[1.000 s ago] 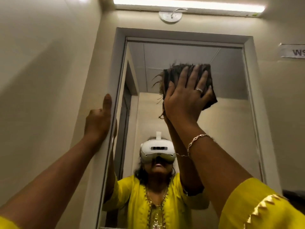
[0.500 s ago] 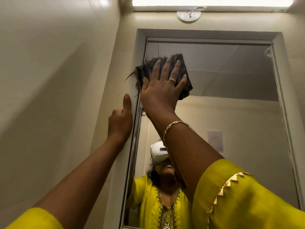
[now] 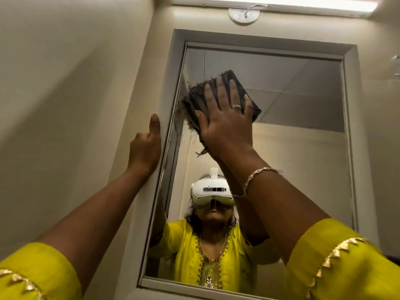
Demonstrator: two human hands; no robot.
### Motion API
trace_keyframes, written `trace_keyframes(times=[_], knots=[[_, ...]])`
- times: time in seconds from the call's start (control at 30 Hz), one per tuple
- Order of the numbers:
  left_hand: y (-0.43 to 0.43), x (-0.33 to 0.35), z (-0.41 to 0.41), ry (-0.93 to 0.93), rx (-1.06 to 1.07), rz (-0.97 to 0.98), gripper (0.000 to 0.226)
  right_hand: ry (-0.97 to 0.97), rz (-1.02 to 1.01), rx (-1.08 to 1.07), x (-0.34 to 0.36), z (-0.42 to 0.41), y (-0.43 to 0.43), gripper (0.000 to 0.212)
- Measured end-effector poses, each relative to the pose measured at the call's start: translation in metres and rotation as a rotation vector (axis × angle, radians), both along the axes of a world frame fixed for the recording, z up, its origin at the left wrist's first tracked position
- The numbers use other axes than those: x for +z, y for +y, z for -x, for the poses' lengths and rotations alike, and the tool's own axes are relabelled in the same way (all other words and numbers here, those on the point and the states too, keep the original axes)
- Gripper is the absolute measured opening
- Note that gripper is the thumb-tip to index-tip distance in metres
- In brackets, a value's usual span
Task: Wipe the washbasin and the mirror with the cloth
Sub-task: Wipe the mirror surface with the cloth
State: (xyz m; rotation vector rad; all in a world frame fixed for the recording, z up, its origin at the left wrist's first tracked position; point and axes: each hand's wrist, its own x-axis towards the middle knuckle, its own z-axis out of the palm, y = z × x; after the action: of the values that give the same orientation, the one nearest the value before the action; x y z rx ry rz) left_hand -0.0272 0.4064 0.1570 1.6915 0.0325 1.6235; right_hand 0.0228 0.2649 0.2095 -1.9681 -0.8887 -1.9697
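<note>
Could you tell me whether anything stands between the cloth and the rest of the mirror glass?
Nothing visible does. The right hand presses the cloth flat on the mirror, upper left; the glass beside and below is bare, and the left hand rests outside, on the frame.

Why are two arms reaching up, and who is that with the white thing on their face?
The camera sits on a person's head, so the arms are that person's own. They face a mirror, and the one you see in it is the same person, reflected; the white headset carries the camera. The right hand presses a dark cloth flat on the glass to wipe it. The left hand rests against the mirror's frame, thumb up. A lamp glows above.
</note>
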Motion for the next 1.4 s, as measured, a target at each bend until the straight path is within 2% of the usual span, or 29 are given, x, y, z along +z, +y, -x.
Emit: trace_keyframes(times=[0.43, 0.7, 1.0, 1.4], knots=[[0.003, 0.0, -0.001, 0.041, 0.012, 0.018, 0.065, 0.043, -0.171, -0.117, -0.001, -0.042, -0.125, 0.061], [0.002, 0.0, -0.001, 0.042, 0.039, 0.004, 0.064, 0.076, -0.277, -0.192, 0.003, -0.054, -0.165, 0.063], [-0.001, 0.0, -0.001, 0.046, 0.021, 0.042, 0.061, 0.175, -0.442, -0.147, -0.015, -0.043, -0.131, 0.065], [-0.002, 0.001, 0.0, 0.039, -0.007, 0.058, 0.062, 0.116, -0.282, -0.088, -0.03, -0.005, -0.008, 0.061]])
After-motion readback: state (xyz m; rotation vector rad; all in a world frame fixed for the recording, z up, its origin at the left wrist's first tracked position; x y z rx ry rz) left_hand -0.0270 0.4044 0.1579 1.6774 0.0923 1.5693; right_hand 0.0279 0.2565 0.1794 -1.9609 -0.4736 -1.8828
